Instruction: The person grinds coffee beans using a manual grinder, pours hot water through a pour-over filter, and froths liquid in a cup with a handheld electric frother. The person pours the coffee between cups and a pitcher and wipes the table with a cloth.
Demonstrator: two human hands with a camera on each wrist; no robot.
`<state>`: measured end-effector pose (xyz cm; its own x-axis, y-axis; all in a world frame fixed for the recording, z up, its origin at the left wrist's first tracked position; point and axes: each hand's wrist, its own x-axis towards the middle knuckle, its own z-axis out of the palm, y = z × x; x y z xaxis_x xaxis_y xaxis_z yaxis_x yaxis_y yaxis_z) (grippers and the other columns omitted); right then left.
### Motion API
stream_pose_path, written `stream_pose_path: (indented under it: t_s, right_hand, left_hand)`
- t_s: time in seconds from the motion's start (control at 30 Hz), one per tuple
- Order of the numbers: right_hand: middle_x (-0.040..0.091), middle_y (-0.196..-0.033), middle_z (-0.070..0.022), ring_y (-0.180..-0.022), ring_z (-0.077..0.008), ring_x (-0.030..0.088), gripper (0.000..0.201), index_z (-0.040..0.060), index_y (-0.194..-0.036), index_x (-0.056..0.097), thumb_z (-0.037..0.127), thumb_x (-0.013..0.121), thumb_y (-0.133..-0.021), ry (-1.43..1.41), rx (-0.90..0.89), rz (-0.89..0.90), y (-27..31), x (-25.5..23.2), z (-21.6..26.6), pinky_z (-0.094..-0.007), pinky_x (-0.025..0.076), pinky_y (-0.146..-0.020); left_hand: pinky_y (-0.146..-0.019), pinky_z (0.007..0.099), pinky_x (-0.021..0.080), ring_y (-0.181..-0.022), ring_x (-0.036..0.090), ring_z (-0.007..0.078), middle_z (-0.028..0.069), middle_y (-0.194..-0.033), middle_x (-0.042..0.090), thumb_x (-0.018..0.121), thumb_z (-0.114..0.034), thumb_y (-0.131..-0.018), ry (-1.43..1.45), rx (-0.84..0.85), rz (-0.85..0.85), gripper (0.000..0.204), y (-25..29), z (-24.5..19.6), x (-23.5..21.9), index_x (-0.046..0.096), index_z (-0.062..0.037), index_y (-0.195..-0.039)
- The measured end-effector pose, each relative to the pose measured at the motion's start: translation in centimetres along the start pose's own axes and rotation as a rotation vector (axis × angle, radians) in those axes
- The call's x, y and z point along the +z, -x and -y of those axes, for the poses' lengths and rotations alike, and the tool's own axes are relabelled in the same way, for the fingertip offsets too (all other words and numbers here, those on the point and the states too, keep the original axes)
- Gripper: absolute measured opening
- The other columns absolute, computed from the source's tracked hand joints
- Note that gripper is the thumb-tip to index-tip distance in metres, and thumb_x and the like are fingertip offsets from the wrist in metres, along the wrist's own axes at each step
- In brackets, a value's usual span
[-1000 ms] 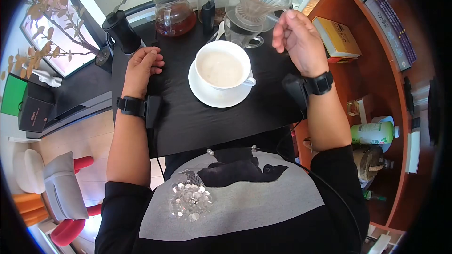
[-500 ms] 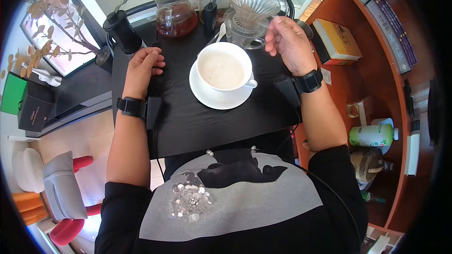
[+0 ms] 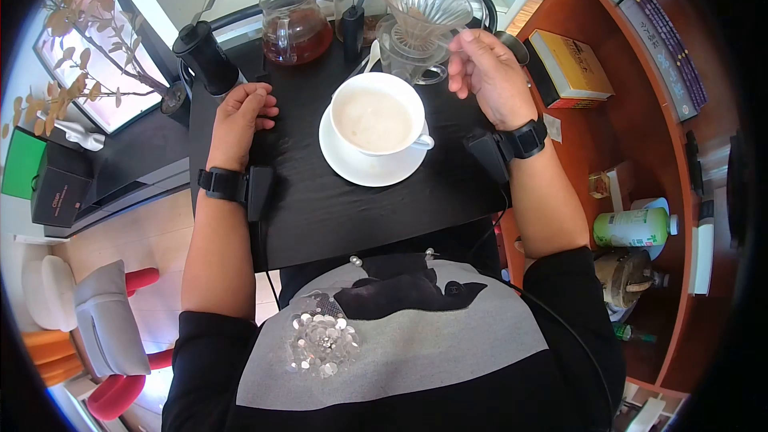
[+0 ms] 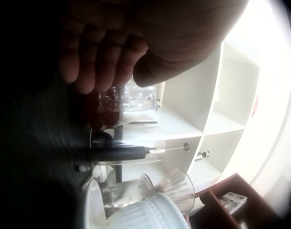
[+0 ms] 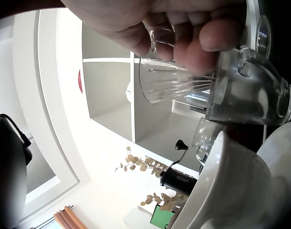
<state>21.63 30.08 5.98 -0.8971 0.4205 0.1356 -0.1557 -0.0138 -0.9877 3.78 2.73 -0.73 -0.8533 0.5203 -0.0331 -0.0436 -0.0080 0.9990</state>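
Note:
My right hand (image 3: 498, 80) pinches the handle of a clear ribbed dripper (image 3: 424, 12), whose wide mouth points up. The dripper stands over a glass server (image 3: 400, 60); whether it bears fully on the server is hard to tell. In the right wrist view my fingers (image 5: 195, 52) are curled at the handle beside the ribbed cone (image 5: 169, 83). A white cup (image 3: 378, 118) of pale, milky liquid stands on a white saucer (image 3: 346, 164) between my hands. My left hand (image 3: 242, 116) rests on the black table, loosely curled and holding nothing.
Behind the cup stand a teapot (image 3: 296, 38) with reddish-brown liquid, a black-handled whisk (image 3: 352, 28) and a white spoon (image 3: 374, 56). A black hand grinder (image 3: 208, 60) is beyond my left hand. A wooden shelf with books (image 3: 572, 68) is at the right.
My right hand has brought the dripper left and slightly toward me, to over the server; in the last half second it has hardly moved. My left hand has stayed put.

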Motion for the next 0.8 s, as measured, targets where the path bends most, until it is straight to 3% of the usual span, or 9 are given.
stream_pose_path:
  t_s: [0.37, 0.57, 0.67, 0.8]
  right_hand:
    - [0.054, -0.064, -0.0003, -0.052, -0.0084, 0.052, 0.028, 0.0063, -0.085, 0.055, 0.034, 0.049, -0.089, 0.01, -0.008, 0.015, 0.1, 0.1, -0.1, -0.0187, 0.04, -0.046]
    - [0.054, -0.071, -0.0032, -0.056, -0.011, 0.052, 0.025, 0.0052, -0.1, 0.053, 0.027, 0.044, -0.091, 0.06, -0.014, -0.01, 0.7, -0.1, 0.6, -0.0201, 0.038, -0.047]
    - [0.054, -0.073, -0.0039, -0.056, -0.0098, 0.053, 0.027, 0.005, -0.103, 0.053, 0.026, 0.051, -0.088, 0.111, -0.134, -0.15, 1.5, -1.8, 1.3, -0.0187, 0.04, -0.046]
    - [0.057, -0.081, -0.0032, -0.071, -0.0082, 0.053, 0.027, 0.0028, -0.103, 0.053, 0.022, 0.056, -0.085, 0.406, -0.253, -0.474, 2.8, -5.1, 1.3, -0.0193, 0.042, -0.057]
  left_hand:
    - [-0.061, 0.0216, 0.046, -0.072, 0.057, 0.011, 0.0045, -0.083, 0.059, 0.052, -0.019, -0.085, -0.001, 0.004, 0.006, 0.02, 0.0, 0.1, 0.0, 0.057, -0.0035, -0.097]
    - [-0.062, 0.0206, 0.046, -0.072, 0.056, 0.0104, 0.0035, -0.082, 0.059, 0.05, -0.019, -0.088, -0.017, -0.012, -0.002, 0.02, 0.1, -0.2, 0.1, 0.057, -0.0038, -0.098]
    - [-0.061, 0.0217, 0.046, -0.072, 0.057, 0.0109, 0.0043, -0.083, 0.059, 0.051, -0.019, -0.086, -0.006, -0.001, 0.005, 0.02, 0.1, -0.1, 0.1, 0.057, -0.0032, -0.097]
    - [-0.061, 0.0218, 0.046, -0.073, 0.057, 0.011, 0.0043, -0.083, 0.059, 0.051, -0.019, -0.086, -0.004, -0.007, 0.0, 0.02, 0.1, -0.1, 0.1, 0.057, -0.0032, -0.097]
